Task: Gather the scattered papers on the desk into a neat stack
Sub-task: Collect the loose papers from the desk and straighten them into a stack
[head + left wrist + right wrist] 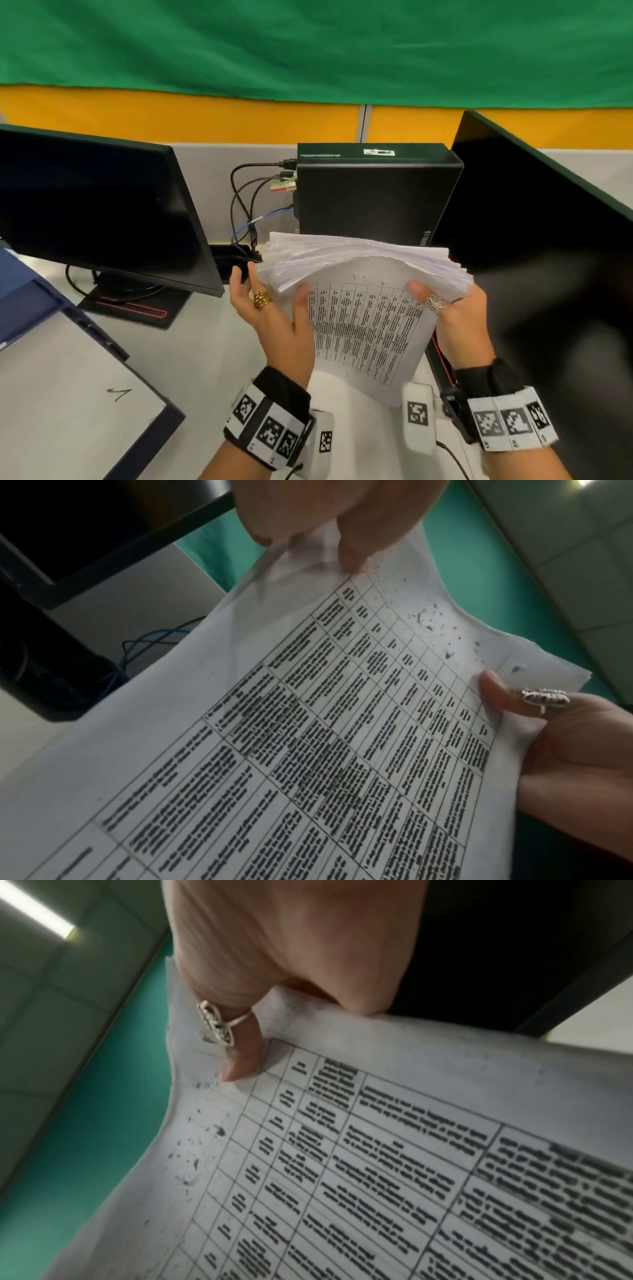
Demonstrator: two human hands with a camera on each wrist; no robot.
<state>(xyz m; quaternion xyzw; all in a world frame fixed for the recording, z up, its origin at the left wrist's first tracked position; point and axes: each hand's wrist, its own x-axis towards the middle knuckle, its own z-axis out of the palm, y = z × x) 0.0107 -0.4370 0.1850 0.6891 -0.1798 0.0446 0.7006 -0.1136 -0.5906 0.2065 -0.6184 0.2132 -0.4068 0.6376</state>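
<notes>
The left hand (274, 318) and right hand (455, 318) each grip one side of the thick paper stack (370, 308), held upright between them above the desk (212, 349). Its top edges fan unevenly, so a looser grip could spill sheets.

There are two hands, the left hand (274, 318) and the right hand (459, 322). I count one thick stack of papers (366, 294), two dark monitors (102, 209), one black computer box (373, 192), and one ring on each hand.
</notes>
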